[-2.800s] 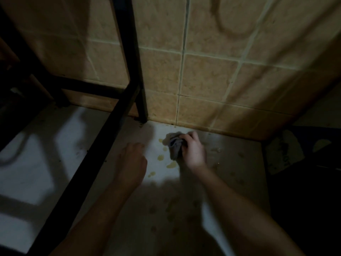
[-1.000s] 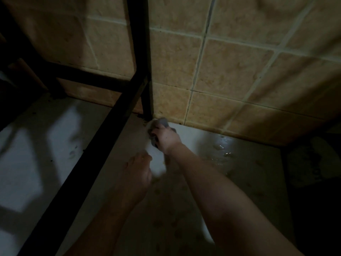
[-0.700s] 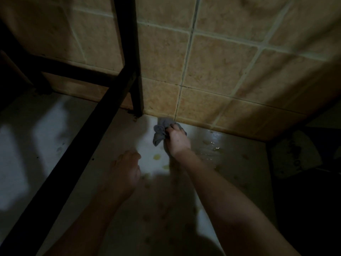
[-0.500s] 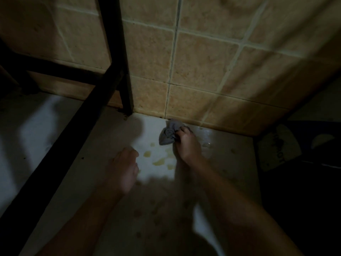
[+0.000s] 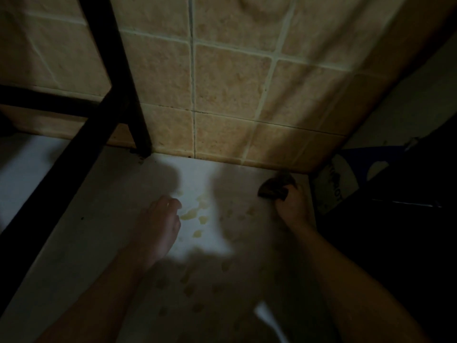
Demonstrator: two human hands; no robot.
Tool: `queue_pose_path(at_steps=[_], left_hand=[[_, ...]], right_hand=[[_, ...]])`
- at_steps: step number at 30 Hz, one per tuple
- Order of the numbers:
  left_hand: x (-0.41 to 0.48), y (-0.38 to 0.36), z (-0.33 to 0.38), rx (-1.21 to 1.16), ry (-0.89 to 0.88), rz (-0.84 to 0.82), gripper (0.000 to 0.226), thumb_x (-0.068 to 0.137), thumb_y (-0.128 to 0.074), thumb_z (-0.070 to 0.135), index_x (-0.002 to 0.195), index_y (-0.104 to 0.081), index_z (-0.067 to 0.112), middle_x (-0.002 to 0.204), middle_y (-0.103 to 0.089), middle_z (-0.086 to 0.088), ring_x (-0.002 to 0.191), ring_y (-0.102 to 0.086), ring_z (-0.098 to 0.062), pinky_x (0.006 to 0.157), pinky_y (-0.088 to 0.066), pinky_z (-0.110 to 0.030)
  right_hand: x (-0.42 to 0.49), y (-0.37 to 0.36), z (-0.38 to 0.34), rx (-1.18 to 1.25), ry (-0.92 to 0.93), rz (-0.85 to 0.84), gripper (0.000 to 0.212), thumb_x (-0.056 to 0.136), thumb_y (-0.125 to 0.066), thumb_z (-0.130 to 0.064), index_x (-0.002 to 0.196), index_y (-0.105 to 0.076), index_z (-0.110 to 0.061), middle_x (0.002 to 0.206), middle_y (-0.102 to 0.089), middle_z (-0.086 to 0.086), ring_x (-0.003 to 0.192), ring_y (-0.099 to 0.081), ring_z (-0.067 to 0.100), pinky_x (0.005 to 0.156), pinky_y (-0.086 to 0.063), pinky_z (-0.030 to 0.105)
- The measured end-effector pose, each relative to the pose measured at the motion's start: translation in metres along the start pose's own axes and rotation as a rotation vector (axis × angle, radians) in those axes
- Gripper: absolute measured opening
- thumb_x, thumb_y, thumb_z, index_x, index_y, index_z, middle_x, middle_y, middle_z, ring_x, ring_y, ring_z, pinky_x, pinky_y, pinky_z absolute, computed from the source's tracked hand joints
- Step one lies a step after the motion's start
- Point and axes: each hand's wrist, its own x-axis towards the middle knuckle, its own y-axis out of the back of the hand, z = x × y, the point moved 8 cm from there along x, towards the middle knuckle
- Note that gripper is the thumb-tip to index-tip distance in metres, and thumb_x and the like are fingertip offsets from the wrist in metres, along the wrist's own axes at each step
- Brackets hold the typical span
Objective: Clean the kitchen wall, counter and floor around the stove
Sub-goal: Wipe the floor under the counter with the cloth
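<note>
The scene is dim. My right hand [image 5: 293, 206] grips a bunched grey rag [image 5: 274, 186] and presses it on the pale floor [image 5: 99, 219] at the foot of the tan tiled wall [image 5: 222, 82], far right, in shadow. My left hand [image 5: 160, 224] rests on the floor with its fingers curled under, nothing in it. Yellowish spill spots [image 5: 193, 215] lie in the lit patch just right of my left hand, and more spots show fainter in the shadow below.
A black metal stand leg [image 5: 128, 95] meets the floor by the wall at left, with black crossbars [image 5: 57, 174] running left and toward me. A dark blue and white bag [image 5: 338, 184] stands at the right, against the wall corner.
My right hand has dragged the rag to the right along the base of the wall, from near the stand leg into the shadowed corner. My left hand stayed by the spots.
</note>
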Motion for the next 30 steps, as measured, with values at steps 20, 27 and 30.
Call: queue_pose_path(at_steps=[20, 27, 30], left_hand=[[0.005, -0.007, -0.012, 0.006, 0.041, -0.055, 0.030, 0.095, -0.048, 0.018, 0.124, -0.055, 0.016, 0.122, -0.053, -0.005, 0.108, -0.051, -0.021, 0.091, -0.040, -0.032], [0.009, -0.012, 0.011, -0.015, 0.045, -0.078, 0.028, 0.094, -0.048, 0.015, 0.122, -0.054, 0.016, 0.123, -0.051, -0.005, 0.109, -0.050, -0.024, 0.089, -0.038, -0.034], [0.010, -0.009, 0.016, -0.008, 0.029, -0.063, 0.028, 0.094, -0.048, 0.015, 0.121, -0.055, 0.016, 0.122, -0.053, -0.006, 0.107, -0.050, -0.024, 0.088, -0.038, -0.034]], right_hand=[[-0.016, -0.072, -0.136, -0.030, 0.463, -0.170, 0.053, 0.087, -0.062, -0.018, 0.137, -0.045, -0.017, 0.140, -0.047, 0.008, 0.128, -0.041, 0.028, 0.104, -0.037, 0.041], [0.001, -0.046, -0.105, -0.139, 0.343, -0.086, 0.032, 0.091, -0.048, -0.011, 0.122, -0.056, -0.014, 0.130, -0.049, 0.009, 0.118, -0.044, 0.031, 0.092, -0.042, 0.042], [0.008, -0.032, -0.078, -0.136, 0.274, -0.035, 0.030, 0.093, -0.049, -0.015, 0.122, -0.057, -0.014, 0.130, -0.050, 0.009, 0.117, -0.046, 0.032, 0.093, -0.042, 0.040]])
